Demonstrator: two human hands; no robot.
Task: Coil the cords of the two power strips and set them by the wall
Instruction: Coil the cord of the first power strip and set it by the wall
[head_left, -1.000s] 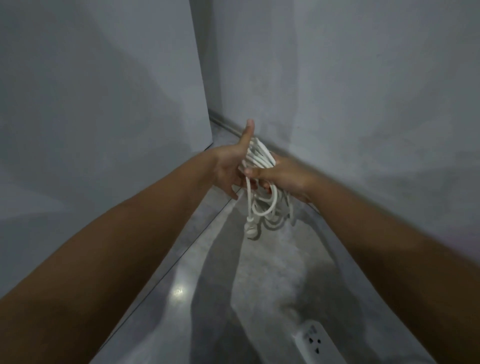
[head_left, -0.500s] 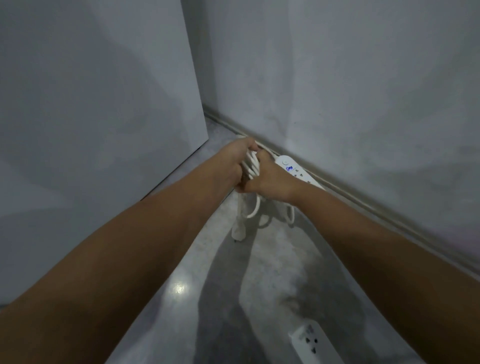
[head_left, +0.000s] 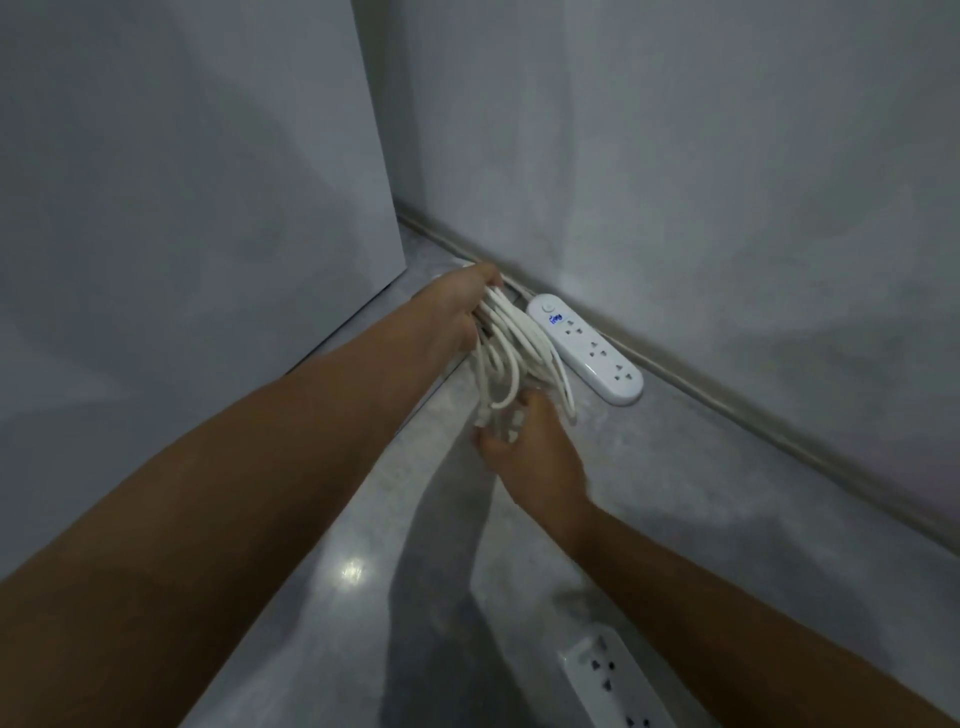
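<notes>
A white power strip with a small blue-lit display lies on the grey floor against the skirting of the right wall. Its white cord hangs in a bundle of loops just left of the strip. My left hand is closed around the top of the loops. My right hand holds the bottom of the bundle from below, fingers curled around the loop ends and the plug. A second white power strip lies on the floor at the bottom edge, partly cut off by the frame and my right forearm.
A grey wall runs along the right with a skirting at its foot. A large flat grey panel stands on the left, leaving a narrow strip of polished floor between them.
The view and both hands have moved closer to the wall. My right hand slid from the middle of the bundle down to its lower end, and the strip by the wall came into full view.
</notes>
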